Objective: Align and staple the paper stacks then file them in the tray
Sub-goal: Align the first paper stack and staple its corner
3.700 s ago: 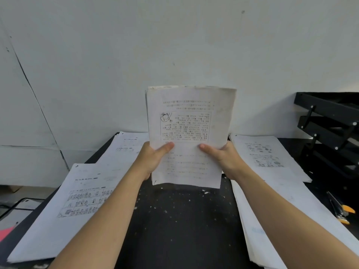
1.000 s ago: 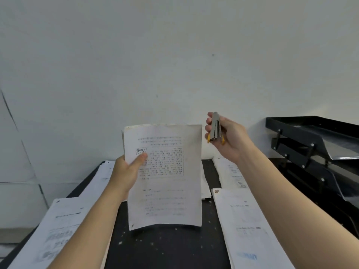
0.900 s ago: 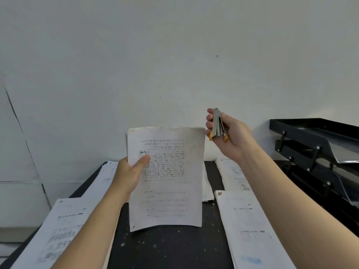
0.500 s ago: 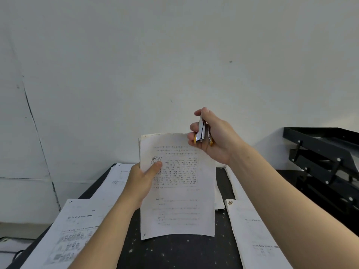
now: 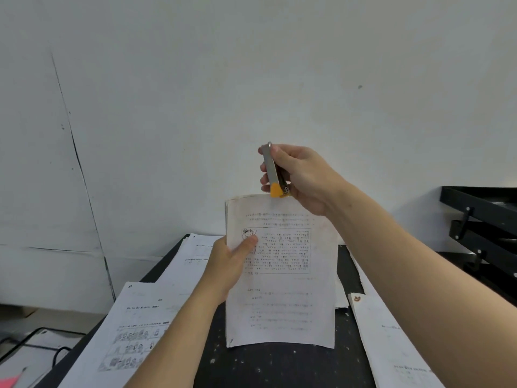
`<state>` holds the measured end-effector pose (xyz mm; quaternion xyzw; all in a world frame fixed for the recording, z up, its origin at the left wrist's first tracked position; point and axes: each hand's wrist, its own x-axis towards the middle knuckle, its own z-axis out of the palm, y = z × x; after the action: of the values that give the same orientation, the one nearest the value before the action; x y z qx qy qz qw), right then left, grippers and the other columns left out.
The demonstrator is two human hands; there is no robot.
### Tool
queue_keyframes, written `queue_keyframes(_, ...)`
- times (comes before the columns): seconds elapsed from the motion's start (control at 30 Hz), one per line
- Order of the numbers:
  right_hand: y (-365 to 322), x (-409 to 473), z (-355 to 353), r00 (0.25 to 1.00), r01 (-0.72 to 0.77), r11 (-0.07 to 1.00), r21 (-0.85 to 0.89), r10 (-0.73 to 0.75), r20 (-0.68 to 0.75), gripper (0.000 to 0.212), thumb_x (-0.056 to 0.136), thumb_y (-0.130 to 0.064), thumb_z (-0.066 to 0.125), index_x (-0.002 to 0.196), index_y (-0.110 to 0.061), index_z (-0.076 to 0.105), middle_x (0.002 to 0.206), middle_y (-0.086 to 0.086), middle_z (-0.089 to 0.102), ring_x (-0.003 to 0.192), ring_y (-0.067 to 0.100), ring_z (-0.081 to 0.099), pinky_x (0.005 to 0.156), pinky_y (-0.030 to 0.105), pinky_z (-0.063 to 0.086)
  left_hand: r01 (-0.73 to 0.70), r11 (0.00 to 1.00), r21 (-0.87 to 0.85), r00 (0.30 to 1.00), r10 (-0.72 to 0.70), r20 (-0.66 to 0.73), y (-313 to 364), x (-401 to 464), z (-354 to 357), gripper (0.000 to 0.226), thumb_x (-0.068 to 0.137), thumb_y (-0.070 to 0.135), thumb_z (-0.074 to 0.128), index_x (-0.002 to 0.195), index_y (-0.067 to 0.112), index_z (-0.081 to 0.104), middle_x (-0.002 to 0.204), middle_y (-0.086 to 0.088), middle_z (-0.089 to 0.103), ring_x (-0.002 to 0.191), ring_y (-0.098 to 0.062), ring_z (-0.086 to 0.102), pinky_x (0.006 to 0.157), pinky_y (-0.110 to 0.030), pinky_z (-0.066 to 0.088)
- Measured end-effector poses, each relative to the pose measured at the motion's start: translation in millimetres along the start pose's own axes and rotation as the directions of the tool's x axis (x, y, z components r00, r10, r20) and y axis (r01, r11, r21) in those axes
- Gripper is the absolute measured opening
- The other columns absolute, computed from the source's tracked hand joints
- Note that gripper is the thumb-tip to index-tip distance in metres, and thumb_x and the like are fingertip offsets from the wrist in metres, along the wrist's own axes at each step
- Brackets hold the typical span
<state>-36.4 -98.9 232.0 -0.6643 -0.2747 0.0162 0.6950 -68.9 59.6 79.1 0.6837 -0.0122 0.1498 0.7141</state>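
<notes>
My left hand (image 5: 228,264) grips a printed paper stack (image 5: 282,298) by its upper left edge and holds it upright above the black table (image 5: 279,368). My right hand (image 5: 302,177) grips a silver stapler with a yellow end (image 5: 273,172), held upright. The stapler's yellow end meets the top edge of the stack near its middle. A black multi-tier paper tray (image 5: 486,219) stands at the right edge of the table.
Loose printed sheets (image 5: 140,329) lie on the table's left side, and more sheets (image 5: 391,345) lie on the right under my forearm. A white wall rises right behind the table. Cables (image 5: 33,343) lie on the floor at lower left.
I let go of the stack with my right hand and took up the stapler. That hand has carried the stapler leftward to the stack's top edge.
</notes>
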Motion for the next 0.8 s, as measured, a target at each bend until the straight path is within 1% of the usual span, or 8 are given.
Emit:
queue_keyframes(0.07,-0.3,0.3,4.3,0.992,-0.123,0.989,0.079,0.123,0.008,0.035,0.109,-0.032,0.048,0.118,-0.001,0.063,0.086,0.006,0.056,0.062,0.016,0.056,0.060,0.032,0.053,0.001,1.000,0.011,1.000,-0.001,0.002,0.7,-0.1,0.7,0.013,0.098,0.031,0.063,0.108,0.027,0.070,0.096,0.009,0.080,0.088,-0.012,0.077,0.069,-0.030,0.061)
queue_keyframes(0.13,0.2,0.9,6.8,0.988,-0.154,0.985,0.078,0.151,0.041,0.027,0.106,-0.031,0.056,0.107,-0.004,0.060,0.087,0.006,0.050,0.063,0.014,0.050,0.056,0.028,0.046,0.003,1.000,0.024,1.000,-0.003,0.003,0.1,0.4,0.7,0.013,0.098,0.033,0.063,0.108,0.028,0.070,0.094,0.010,0.079,0.087,-0.012,0.076,0.067,-0.029,0.060)
queue_keyframes(0.2,2.5,1.4,8.3,0.990,-0.105,0.994,0.008,0.104,0.093,0.015,0.103,-0.016,0.061,0.111,-0.003,0.059,0.090,0.007,0.050,0.068,0.013,0.051,0.063,0.026,0.049,0.002,1.000,0.025,1.000,-0.002,0.007,-0.4,0.5,0.9,0.014,0.098,0.033,0.063,0.109,0.027,0.070,0.094,0.011,0.079,0.086,-0.011,0.076,0.067,-0.029,0.060)
queue_keyframes(0.27,4.3,1.4,9.2,0.991,-0.046,0.999,-0.019,0.048,0.128,0.021,0.102,-0.007,0.061,0.123,-0.005,0.060,0.093,0.007,0.054,0.076,0.015,0.057,0.077,0.028,0.052,0.002,1.000,0.021,1.000,-0.002,0.002,-1.0,0.8,0.8,0.016,0.098,0.034,0.064,0.110,0.026,0.070,0.096,0.009,0.080,0.087,-0.012,0.077,0.071,-0.033,0.061)
queue_keyframes(0.37,3.1,2.2,10.6,0.983,0.109,0.990,-0.088,-0.094,0.158,0.027,0.100,-0.011,0.065,0.125,-0.021,0.064,0.096,0.009,0.055,0.086,0.016,0.059,0.082,0.029,0.047,0.001,1.000,0.017,1.000,-0.001,0.002,-1.6,1.0,-0.2,0.018,0.098,0.033,0.064,0.112,0.023,0.071,0.099,0.006,0.080,0.090,-0.014,0.077,0.077,-0.037,0.062)
queue_keyframes(0.5,5.4,6.2,9.1,0.969,0.222,0.963,-0.149,-0.201,0.146,0.020,0.094,-0.007,0.072,0.112,-0.012,0.064,0.100,0.016,0.070,0.089,0.023,0.069,0.090,0.034,0.059,0.007,1.000,0.013,1.000,-0.007,0.010,-3.2,1.4,-1.9,0.019,0.098,0.033,0.064,0.113,0.024,0.071,0.101,0.005,0.080,0.092,-0.015,0.077,0.081,-0.039,0.062)
queue_keyframes(0.67,16.6,9.3,5.6,0.962,0.268,0.864,-0.427,-0.215,0.169,0.025,0.093,-0.018,0.076,0.109,-0.012,0.057,0.101,0.016,0.075,0.090,0.026,0.076,0.096,0.047,0.058,0.003,1.000,0.021,1.000,-0.004,0.006,-4.0,2.6,-2.2,0.016,0.098,0.033,0.065,0.110,0.025,0.071,0.100,0.007,0.079,0.091,-0.014,0.076,0.081,-0.038,0.062)
queue_keyframes(0.8,25.3,9.3,4.0,0.951,0.289,0.815,-0.502,-0.186,0.246,0.022,0.101,-0.024,0.065,0.112,-0.013,0.049,0.110,0.021,0.071,0.103,0.022,0.073,0.100,0.049,0.054,0.004,1.000,0.013,1.000,-0.004,-0.002,-4.4,4.1,-2.0,0.016,0.099,0.030,0.065,0.111,0.023,0.072,0.101,0.004,0.080,0.093,-0.015,0.076,0.083,-0.040,0.062)
